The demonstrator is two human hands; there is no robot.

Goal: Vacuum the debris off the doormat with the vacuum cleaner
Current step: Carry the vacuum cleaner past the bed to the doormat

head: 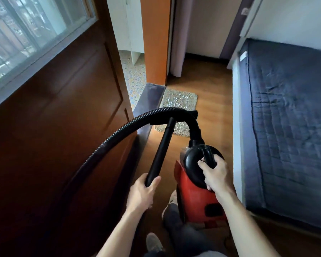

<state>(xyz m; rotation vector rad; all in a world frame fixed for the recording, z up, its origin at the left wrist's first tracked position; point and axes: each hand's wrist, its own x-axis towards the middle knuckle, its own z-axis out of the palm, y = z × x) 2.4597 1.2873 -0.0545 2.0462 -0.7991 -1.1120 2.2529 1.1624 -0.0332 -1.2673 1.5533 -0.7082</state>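
Observation:
A beige doormat (180, 101) lies on the wooden floor by the doorway step, strewn with small white debris. A red and black vacuum cleaner (195, 191) hangs above the floor in front of me. My right hand (216, 175) grips its black top handle. My left hand (143, 191) holds the lower end of the black rigid tube (162, 151), which slants up towards the mat. The ribbed black hose (119, 132) arcs from the left over to the vacuum's front. The tube's far end is partly hidden behind the hose.
A dark brown door (63, 127) with a glass pane stands open on the left. A bed with a grey-blue quilted cover (289, 127) fills the right side. A purple-grey step (150, 97) borders the mat. My feet (154, 242) are at the bottom.

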